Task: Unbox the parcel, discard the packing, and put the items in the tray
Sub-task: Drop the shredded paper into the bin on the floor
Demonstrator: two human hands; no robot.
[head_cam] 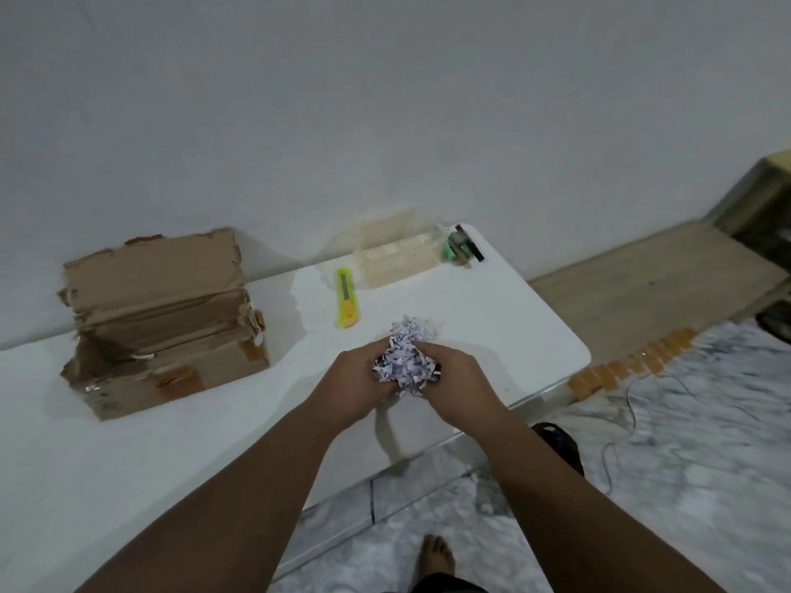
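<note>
A wad of shredded white paper packing [405, 362] sits between both hands above the white table [179, 455]. My left hand [350, 388] grips it from the left and my right hand [459, 385] grips it from the right, fingers curled round the shreds. The torn brown cardboard parcel [162, 318] stands open at the left, its flap up against the wall. A clear plastic tray [396, 252] rests at the table's far edge, with small green and dark items [460, 249] at its right end.
A yellow-green utility knife [346, 303] lies between the box and the tray. The table's right corner is rounded, with tiled floor, a cable [633, 404] and a wooden step beyond. My bare foot [436, 556] shows below.
</note>
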